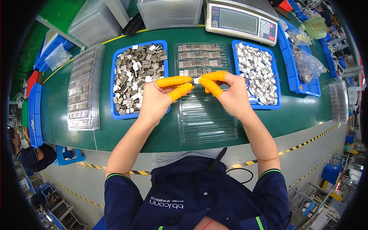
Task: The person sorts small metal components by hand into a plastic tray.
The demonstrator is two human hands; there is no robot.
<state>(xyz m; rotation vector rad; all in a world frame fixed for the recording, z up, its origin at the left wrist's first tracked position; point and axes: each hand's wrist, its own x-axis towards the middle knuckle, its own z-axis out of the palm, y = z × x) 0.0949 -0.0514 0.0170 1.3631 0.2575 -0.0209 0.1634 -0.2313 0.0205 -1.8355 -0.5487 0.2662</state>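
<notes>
My left hand (163, 92) and my right hand (229, 91) meet over a clear plastic blister tray (209, 132), yellow finger cots on their thumbs and fingers. A small white connector part (196, 81) shows at the right fingertips, which pinch it. The left fingertips are pinched together against its other side; what lies between them is too small to make out. Rows of small grey metal connector pieces (199, 55) fill the blister tray's far slots, while its near slots hold none. A blue bin (112, 92) of loose grey metal shells stands left; another blue bin (279, 96) holds white connector parts at right.
Filled blister trays (85, 88) are stacked at the left. A digital scale (241, 21) stands behind the right bin, beside stacked clear trays (170, 13). Farther right, a blue bin (306, 89) holds plastic bags. The green table's near edge (165, 150) runs before my body.
</notes>
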